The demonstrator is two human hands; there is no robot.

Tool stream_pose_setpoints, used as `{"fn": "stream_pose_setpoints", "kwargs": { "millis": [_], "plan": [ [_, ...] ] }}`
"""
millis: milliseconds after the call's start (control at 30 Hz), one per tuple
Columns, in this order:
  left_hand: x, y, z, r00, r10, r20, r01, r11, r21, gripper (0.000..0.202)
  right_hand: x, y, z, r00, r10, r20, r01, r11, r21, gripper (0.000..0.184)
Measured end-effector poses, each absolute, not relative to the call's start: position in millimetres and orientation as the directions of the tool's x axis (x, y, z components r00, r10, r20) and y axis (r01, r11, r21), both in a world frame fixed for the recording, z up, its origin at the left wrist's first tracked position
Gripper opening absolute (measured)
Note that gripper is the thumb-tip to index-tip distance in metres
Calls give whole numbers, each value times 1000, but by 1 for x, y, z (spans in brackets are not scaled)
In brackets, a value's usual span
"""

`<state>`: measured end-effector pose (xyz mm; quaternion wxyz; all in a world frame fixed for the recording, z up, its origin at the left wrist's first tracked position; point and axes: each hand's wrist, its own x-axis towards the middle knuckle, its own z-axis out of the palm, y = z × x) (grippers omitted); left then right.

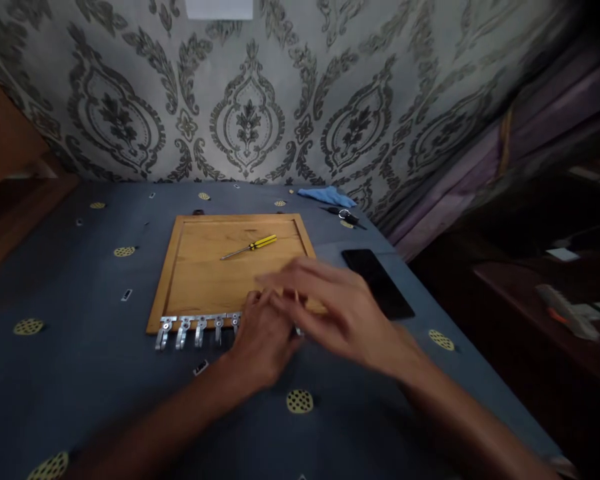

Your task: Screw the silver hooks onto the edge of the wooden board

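A wooden board lies flat on a table under a blue-grey cloth. A metal rail with several hooks runs along the board's near edge. On the board rests a screwdriver with a yellow handle. My left hand sits at the rail's right end, fingers curled down on the board's edge. My right hand hovers just above and right of it, blurred, fingers stretched toward the left. What either hand holds is hidden.
A black phone lies right of the board. A blue cloth and keys sit at the far right corner by the patterned wall. The table's right edge drops to dark furniture.
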<state>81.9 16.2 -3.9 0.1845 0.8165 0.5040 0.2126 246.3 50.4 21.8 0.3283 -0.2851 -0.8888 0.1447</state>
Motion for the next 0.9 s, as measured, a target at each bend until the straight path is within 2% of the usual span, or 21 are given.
{"fn": "stream_pose_setpoints", "kwargs": {
  "millis": [67,133,200,400,567,667,700,767,833,900],
  "plan": [
    [82,16,-5,428,893,138,755,-438,488,47,226,90,30,-603,694,394,553,720,-420,31],
    [82,17,-5,445,889,109,769,-442,462,46,217,128,22,-555,777,297,720,627,-298,34],
    [82,18,-5,449,888,102,776,-444,449,44,215,157,6,-550,795,255,749,605,-270,39],
    [81,20,-3,473,877,85,777,-461,430,45,217,179,-25,-554,812,187,758,584,-291,29],
    [80,20,-5,481,870,106,766,-476,432,44,227,165,-22,-503,830,240,726,557,-404,19],
    [79,19,-5,493,865,92,765,-482,427,42,244,143,-15,-408,858,311,694,513,-505,20],
    [79,20,-4,493,865,90,766,-481,426,42,249,134,-12,-352,868,351,669,495,-554,21],
    [79,20,-3,491,867,84,769,-477,427,43,260,111,-5,-144,883,447,452,461,-764,22],
    [79,21,-1,485,872,65,774,-462,433,44,266,86,3,31,856,516,322,480,-816,23],
    [79,21,0,480,876,42,774,-445,450,44,270,61,8,162,803,574,320,508,-800,18]
  ]
}}
